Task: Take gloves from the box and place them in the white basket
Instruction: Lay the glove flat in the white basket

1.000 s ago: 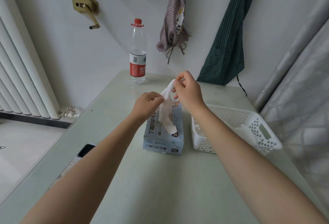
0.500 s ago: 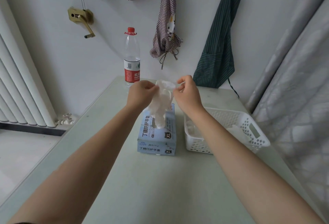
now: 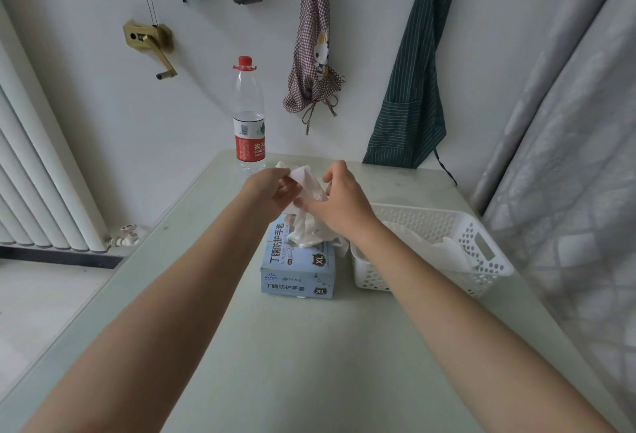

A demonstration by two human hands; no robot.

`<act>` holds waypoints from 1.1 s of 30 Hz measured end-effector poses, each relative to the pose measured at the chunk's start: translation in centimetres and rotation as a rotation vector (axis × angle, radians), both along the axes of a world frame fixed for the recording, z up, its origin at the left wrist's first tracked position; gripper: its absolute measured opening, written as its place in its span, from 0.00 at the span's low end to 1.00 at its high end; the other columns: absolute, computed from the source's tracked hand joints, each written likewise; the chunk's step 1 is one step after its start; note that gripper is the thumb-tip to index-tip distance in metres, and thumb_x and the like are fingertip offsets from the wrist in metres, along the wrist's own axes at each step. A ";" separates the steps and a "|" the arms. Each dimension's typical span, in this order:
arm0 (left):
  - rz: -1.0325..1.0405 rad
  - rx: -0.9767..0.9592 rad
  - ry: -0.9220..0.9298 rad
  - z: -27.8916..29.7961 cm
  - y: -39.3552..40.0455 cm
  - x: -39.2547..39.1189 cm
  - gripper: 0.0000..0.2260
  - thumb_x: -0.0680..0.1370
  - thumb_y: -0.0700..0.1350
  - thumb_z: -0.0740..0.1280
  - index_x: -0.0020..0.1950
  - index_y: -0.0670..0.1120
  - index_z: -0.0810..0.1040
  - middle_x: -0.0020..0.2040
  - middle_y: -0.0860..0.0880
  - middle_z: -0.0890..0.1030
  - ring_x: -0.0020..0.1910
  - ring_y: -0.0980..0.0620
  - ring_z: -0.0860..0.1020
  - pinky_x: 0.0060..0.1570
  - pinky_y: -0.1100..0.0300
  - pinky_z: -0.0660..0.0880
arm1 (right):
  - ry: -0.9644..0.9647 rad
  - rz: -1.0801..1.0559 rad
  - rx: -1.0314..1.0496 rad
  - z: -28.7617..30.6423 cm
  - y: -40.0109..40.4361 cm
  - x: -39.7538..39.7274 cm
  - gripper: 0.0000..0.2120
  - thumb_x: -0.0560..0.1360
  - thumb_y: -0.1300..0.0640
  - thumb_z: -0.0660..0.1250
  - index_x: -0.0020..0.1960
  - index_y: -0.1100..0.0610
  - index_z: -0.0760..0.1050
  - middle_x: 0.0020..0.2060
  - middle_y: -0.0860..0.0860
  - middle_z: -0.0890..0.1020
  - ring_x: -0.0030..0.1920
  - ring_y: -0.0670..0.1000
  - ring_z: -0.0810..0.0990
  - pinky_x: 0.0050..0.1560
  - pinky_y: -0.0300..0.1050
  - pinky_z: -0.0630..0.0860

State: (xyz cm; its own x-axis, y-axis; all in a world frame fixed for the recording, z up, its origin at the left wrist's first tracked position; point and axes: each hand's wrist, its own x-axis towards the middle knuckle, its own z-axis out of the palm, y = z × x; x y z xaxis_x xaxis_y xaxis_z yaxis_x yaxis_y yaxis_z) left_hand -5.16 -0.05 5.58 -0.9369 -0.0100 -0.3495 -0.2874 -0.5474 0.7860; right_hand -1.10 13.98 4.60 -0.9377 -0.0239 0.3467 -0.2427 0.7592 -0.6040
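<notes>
On the worktop the white basket sits at three o'clock of the box, touching it. Above the box both hands hold the glove, hanging long-axis vertical: left hand fingers pinch its top, right hand fingers pinch lower and lie nearer the basket

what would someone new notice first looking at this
Two bare hands meet mid-frame over the table: the left hand pinches a crumpled white glove while the right hand grips it just above the blue glove box. Right of the box sits the white basket with gloves already inside. A red-capped water bottle stands at the far edge.
</notes>
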 end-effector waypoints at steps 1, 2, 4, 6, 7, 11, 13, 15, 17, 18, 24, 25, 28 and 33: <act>-0.020 0.000 0.002 0.0 0.0 0.1 0.04 0.80 0.35 0.65 0.46 0.37 0.73 0.34 0.44 0.76 0.24 0.52 0.79 0.27 0.61 0.79 | -0.018 -0.022 -0.030 -0.2 0.1 -0.2 0.28 0.70 0.40 0.73 0.57 0.56 0.65 0.47 0.49 0.72 0.43 0.48 0.72 0.40 0.44 0.71; -0.034 -0.001 0.002 0.0 0.0 0.3 0.03 0.80 0.35 0.65 0.46 0.37 0.73 0.35 0.43 0.77 0.25 0.51 0.80 0.28 0.61 0.79 | -0.037 -0.034 -0.046 -0.3 0.2 -0.4 0.25 0.72 0.42 0.72 0.58 0.56 0.66 0.46 0.49 0.73 0.43 0.49 0.73 0.40 0.43 0.70; -0.035 -0.006 -0.001 0.0 0.0 0.4 0.02 0.79 0.35 0.65 0.47 0.38 0.73 0.34 0.44 0.77 0.27 0.51 0.80 0.28 0.61 0.79 | -0.045 -0.036 -0.060 -0.2 0.6 -0.8 0.14 0.75 0.50 0.70 0.55 0.57 0.73 0.45 0.49 0.76 0.43 0.50 0.75 0.37 0.40 0.70; -0.012 -0.083 0.002 -0.1 -0.2 0.5 0.02 0.79 0.37 0.66 0.47 0.39 0.75 0.34 0.44 0.79 0.27 0.52 0.80 0.30 0.61 0.79 | -0.013 -0.035 -0.099 0.0 1.0 -1.1 0.06 0.77 0.54 0.68 0.50 0.56 0.78 0.43 0.49 0.78 0.41 0.48 0.75 0.36 0.37 0.68; 0.000 -0.163 0.012 -0.2 -0.4 0.4 0.02 0.79 0.38 0.67 0.47 0.40 0.75 0.35 0.45 0.79 0.28 0.52 0.80 0.32 0.61 0.79 | -0.005 -0.034 -0.138 0.2 1.1 -1.2 0.06 0.77 0.54 0.66 0.48 0.56 0.78 0.42 0.49 0.79 0.40 0.46 0.75 0.36 0.36 0.68; 0.085 -0.447 0.097 -0.4 -0.9 0.1 0.04 0.77 0.43 0.69 0.47 0.43 0.76 0.38 0.48 0.76 0.36 0.52 0.76 0.40 0.60 0.75 | -0.019 -0.018 -0.341 1.3 1.4 -1.4 0.08 0.79 0.56 0.61 0.49 0.59 0.76 0.39 0.48 0.78 0.38 0.45 0.74 0.38 0.38 0.70; 0.149 -0.565 0.153 -0.4 -1.0 -0.1 0.03 0.77 0.43 0.68 0.46 0.45 0.75 0.40 0.48 0.74 0.41 0.49 0.74 0.41 0.59 0.73 | -0.066 -0.019 -0.466 1.9 1.5 -1.6 0.07 0.79 0.56 0.59 0.50 0.57 0.75 0.38 0.46 0.75 0.38 0.44 0.72 0.38 0.38 0.68; 0.172 -0.659 0.233 -0.2 -0.9 0.1 0.02 0.76 0.40 0.66 0.45 0.47 0.75 0.44 0.48 0.75 0.46 0.49 0.73 0.41 0.61 0.69 | -0.127 -0.014 -0.578 2.1 1.6 -1.9 0.07 0.80 0.55 0.58 0.48 0.54 0.74 0.37 0.46 0.74 0.38 0.45 0.71 0.40 0.40 0.68; 0.093 -0.721 0.346 -0.1 -0.7 0.5 0.14 0.74 0.35 0.63 0.56 0.48 0.78 0.55 0.49 0.76 0.53 0.50 0.73 0.39 0.65 0.67 | -0.171 0.020 -0.671 2.2 1.5 -2.2 0.08 0.78 0.54 0.58 0.43 0.53 0.73 0.37 0.49 0.75 0.41 0.49 0.73 0.45 0.45 0.70; 0.015 -0.755 0.406 0.1 -0.7 0.6 0.20 0.73 0.33 0.62 0.61 0.49 0.78 0.60 0.49 0.74 0.55 0.51 0.73 0.39 0.66 0.67 | -0.191 0.043 -0.724 2.2 1.5 -2.3 0.08 0.78 0.54 0.59 0.42 0.53 0.73 0.39 0.51 0.76 0.43 0.51 0.74 0.46 0.48 0.72; -0.566 -0.863 0.541 0.3 -0.7 1.4 0.18 0.68 0.44 0.66 0.57 0.50 0.80 0.55 0.51 0.82 0.56 0.51 0.78 0.54 0.61 0.72 | -0.303 0.018 -1.114 2.9 1.6 -2.6 0.10 0.78 0.54 0.63 0.42 0.58 0.76 0.40 0.56 0.78 0.46 0.54 0.77 0.49 0.49 0.73; -0.609 -0.833 0.524 0.3 -0.7 1.5 0.14 0.68 0.46 0.67 0.53 0.48 0.80 0.51 0.51 0.82 0.53 0.52 0.78 0.54 0.58 0.71 | -0.307 -0.017 -1.102 3.0 1.6 -2.6 0.11 0.74 0.51 0.65 0.42 0.58 0.77 0.41 0.56 0.79 0.47 0.55 0.78 0.52 0.50 0.73; -0.597 -0.767 0.488 0.0 -0.6 1.3 0.05 0.74 0.46 0.71 0.46 0.45 0.78 0.48 0.46 0.78 0.50 0.49 0.76 0.54 0.54 0.72 | -0.276 -0.103 -1.030 2.6 2.1 -3.0 0.15 0.69 0.47 0.65 0.43 0.59 0.76 0.45 0.56 0.79 0.50 0.57 0.78 0.55 0.52 0.75; -0.369 -0.666 0.361 0.0 -0.3 1.3 0.07 0.79 0.43 0.66 0.52 0.40 0.78 0.47 0.40 0.81 0.44 0.44 0.80 0.50 0.47 0.80 | -0.207 -0.114 -0.748 2.8 2.7 -2.4 0.19 0.77 0.47 0.62 0.60 0.60 0.72 0.48 0.51 0.75 0.50 0.51 0.75 0.49 0.45 0.72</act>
